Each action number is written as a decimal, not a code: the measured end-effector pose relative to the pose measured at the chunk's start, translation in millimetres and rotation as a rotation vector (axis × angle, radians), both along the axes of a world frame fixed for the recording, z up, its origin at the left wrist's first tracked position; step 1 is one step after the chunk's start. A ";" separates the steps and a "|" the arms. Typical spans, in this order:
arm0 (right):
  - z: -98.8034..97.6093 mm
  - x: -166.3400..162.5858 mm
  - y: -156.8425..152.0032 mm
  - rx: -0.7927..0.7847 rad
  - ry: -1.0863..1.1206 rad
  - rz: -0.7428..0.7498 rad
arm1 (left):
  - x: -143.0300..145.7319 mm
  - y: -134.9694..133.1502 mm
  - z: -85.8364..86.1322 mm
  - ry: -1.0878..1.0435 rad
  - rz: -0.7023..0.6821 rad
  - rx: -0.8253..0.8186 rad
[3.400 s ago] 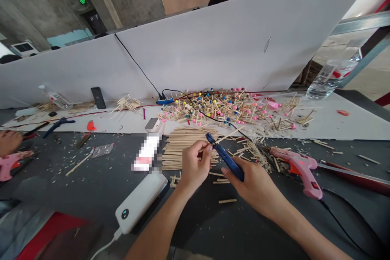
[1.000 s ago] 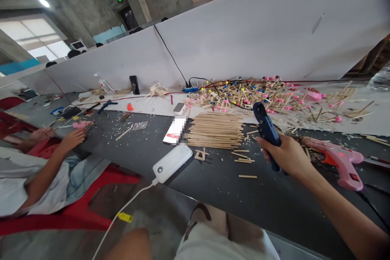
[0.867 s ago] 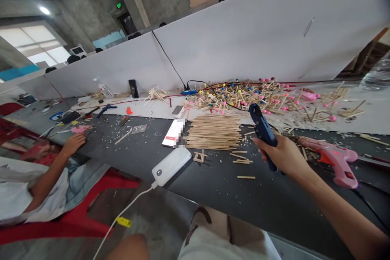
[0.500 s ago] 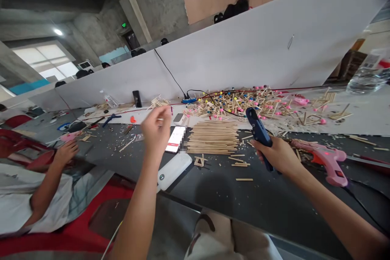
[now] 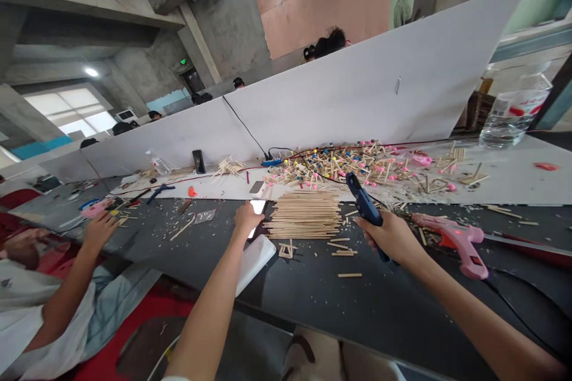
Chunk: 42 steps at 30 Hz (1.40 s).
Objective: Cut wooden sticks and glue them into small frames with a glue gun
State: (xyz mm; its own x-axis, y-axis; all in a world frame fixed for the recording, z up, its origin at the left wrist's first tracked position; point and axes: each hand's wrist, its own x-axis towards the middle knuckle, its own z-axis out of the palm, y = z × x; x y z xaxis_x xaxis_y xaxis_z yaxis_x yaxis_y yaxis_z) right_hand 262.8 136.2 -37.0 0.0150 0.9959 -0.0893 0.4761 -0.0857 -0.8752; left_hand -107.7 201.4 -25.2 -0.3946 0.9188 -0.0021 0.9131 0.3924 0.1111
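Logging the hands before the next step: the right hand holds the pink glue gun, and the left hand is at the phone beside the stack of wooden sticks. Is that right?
Not quite. The head view shows the right hand holding a blue-handled tool, not the pink glue gun, which lies on the bench beyond it. The left hand is at the phone beside the stack of wooden sticks, as you said.

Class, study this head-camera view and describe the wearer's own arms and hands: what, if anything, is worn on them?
The left forearm and right forearm are bare, with no sleeves in view. The left hand and right hand have no gloves, and no watch, band or cable shows on either. Rings or small markings cannot be ruled out at this size.
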 end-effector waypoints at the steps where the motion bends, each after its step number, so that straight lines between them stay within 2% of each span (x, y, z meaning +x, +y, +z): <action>1: 0.2 0.2 -0.2 0.001 0.005 0.001 | -2.2 -0.3 1.3 0.000 -0.001 0.007; 5: 1.6 -0.4 -1.0 0.005 0.027 0.004 | -5.7 -4.8 10.8 -0.012 -0.040 0.061; 8: 2.3 -2.7 -1.7 -0.008 0.012 0.003 | 7.2 -11.1 22.3 -0.031 -0.128 0.151; 13: 3.8 -5.7 -2.6 -0.029 0.030 -0.004 | 71.4 -31.5 40.7 -0.161 -0.423 0.241; 15: 5.3 -4.2 -2.2 -0.020 0.036 -0.041 | 104.3 -41.1 44.2 -0.311 -0.642 0.287; 18: 6.9 1.8 0.4 0.005 0.042 -0.100 | 146.3 -48.5 40.7 -0.459 -0.873 0.312; 22: 4.1 12.7 6.3 0.028 0.127 -0.182 | 178.4 -42.3 20.0 -0.466 -0.994 0.258; 27: 1.2 22.5 13.2 0.015 0.300 -0.216 | 185.2 -36.3 -5.7 -0.432 -0.986 0.256; 32: 16.0 16.8 30.3 0.134 0.554 -0.283 | 171.4 -40.0 -11.1 -0.327 -0.971 0.137; 34: 24.3 7.4 40.4 0.189 0.642 -0.270 | 165.9 -41.8 -11.3 -0.270 -0.979 0.069; 37: 33.7 -15.0 54.1 0.345 0.589 -0.251 | 162.0 -43.7 -12.1 -0.240 -1.020 0.016; 39: 36.3 -34.3 59.9 0.434 0.533 -0.237 | 163.1 -44.5 -13.1 -0.236 -1.043 -0.003; 42: 34.9 -62.0 61.7 0.475 0.638 -0.138 | 169.3 -46.5 -14.4 -0.223 -1.107 -0.029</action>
State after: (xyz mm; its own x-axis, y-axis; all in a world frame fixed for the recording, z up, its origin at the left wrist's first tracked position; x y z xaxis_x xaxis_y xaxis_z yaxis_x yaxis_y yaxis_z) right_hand 200.9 198.0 -2.1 0.2298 0.9225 0.3102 -0.1154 0.3424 -0.9325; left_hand 61.5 154.8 -39.5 0.6485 0.7612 0.0028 0.7208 -0.6153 0.3191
